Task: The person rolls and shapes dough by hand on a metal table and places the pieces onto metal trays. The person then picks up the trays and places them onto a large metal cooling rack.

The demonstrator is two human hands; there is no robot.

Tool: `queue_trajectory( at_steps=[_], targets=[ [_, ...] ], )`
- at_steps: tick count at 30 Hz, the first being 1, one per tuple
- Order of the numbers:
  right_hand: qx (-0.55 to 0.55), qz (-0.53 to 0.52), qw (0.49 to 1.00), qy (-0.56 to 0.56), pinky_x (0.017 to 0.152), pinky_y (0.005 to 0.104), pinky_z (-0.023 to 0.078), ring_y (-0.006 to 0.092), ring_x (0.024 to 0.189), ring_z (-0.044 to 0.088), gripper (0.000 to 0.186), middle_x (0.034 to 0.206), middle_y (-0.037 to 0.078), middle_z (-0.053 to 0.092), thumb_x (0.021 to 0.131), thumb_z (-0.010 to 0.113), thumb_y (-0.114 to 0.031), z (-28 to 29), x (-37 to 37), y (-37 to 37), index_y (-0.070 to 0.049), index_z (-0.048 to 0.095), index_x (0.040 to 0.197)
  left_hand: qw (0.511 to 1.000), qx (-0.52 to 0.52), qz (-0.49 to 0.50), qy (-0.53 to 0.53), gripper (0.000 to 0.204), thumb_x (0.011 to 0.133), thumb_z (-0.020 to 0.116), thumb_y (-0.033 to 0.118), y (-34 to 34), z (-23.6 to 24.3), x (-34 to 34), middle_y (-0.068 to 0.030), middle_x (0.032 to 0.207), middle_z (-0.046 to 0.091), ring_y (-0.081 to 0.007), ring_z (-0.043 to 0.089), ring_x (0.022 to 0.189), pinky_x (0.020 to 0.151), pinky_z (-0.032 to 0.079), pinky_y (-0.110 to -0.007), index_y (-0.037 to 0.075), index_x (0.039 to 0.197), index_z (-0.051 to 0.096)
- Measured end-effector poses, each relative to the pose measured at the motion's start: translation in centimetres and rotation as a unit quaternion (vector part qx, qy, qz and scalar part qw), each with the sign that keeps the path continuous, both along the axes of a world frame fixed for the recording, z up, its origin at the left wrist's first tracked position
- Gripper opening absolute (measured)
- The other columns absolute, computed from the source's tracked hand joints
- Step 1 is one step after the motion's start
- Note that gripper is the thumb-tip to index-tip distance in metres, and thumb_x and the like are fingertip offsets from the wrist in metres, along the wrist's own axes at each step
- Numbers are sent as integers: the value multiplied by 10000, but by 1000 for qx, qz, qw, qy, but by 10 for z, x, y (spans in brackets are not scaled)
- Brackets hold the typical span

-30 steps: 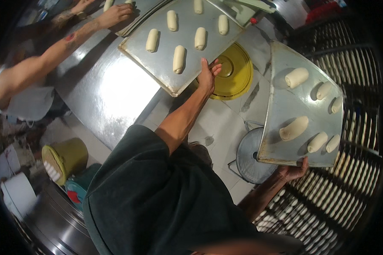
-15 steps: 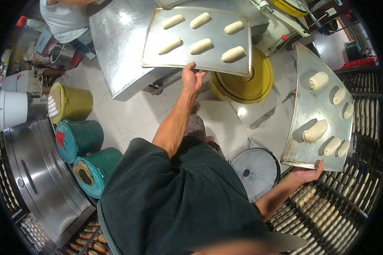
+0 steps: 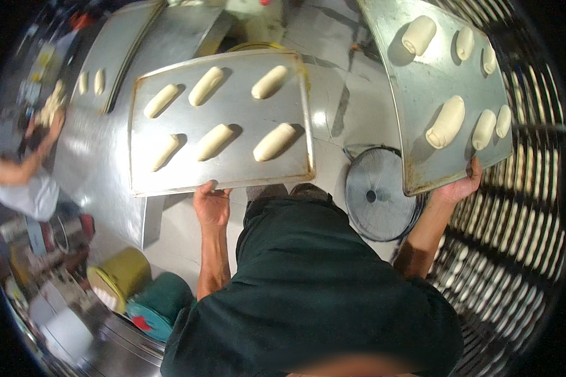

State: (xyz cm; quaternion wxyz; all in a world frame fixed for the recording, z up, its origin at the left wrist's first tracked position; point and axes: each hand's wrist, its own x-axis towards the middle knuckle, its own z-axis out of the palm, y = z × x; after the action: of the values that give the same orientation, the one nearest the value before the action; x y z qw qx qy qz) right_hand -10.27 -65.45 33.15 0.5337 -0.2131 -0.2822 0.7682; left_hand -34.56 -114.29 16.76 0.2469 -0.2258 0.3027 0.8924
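My left hand [image 3: 212, 206] grips the near edge of a metal baking tray [image 3: 233, 116], thumb on top and the other fingers mostly hidden beneath. Several pale rolled dough pieces, among them a dough roll [image 3: 215, 142], lie in two rows on it. At the right, my right hand [image 3: 462, 183] is closed on the near edge of a second baking tray [image 3: 434, 160]. That tray also bears several dough rolls, with the dough roll [image 3: 445, 122] nearest its left side looking largest. Both trays are held up off any surface.
A rack [image 3: 509, 220] packed with rows of dough stands close at right. A round floor fan [image 3: 374, 188] sits between my arms. The steel table [image 3: 100, 157] is at left, with another tray [image 3: 116, 50] on it. A co-worker [image 3: 25, 182] handles dough there. Yellow [image 3: 129, 273] and green [image 3: 166, 301] buckets stand lower left.
My body and view have turned rightward. The left tray now hangs nearer me, away from the table's corner, and the right tray appears higher in view. Both hands keep their hold.
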Motion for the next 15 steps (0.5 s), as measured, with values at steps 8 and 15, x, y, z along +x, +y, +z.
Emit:
queue_trajectory(
  at_steps=[8, 15],
  targets=[
    [-16, -150, 988, -24, 1052, 526, 512, 352, 1175, 647, 438, 1265, 209, 674, 872, 624, -118, -15, 16, -30, 43, 622, 1279, 942, 100, -316, -44, 177, 838, 690, 56, 152, -47, -107, -69, 988, 697, -257, 653, 991, 857, 533, -483, 64, 1015, 688],
    [-31, -360, 928, -84, 1047, 561, 524, 366, 1185, 639, 504, 1292, 221, 651, 862, 618, -106, -59, 57, -36, 43, 567, 1341, 843, 118, -517, -88, 377, 858, 629, 60, 367, -102, -126, -117, 1160, 686, -300, 650, 1074, 930, 516, -524, 12, 1231, 602]
  ],
)
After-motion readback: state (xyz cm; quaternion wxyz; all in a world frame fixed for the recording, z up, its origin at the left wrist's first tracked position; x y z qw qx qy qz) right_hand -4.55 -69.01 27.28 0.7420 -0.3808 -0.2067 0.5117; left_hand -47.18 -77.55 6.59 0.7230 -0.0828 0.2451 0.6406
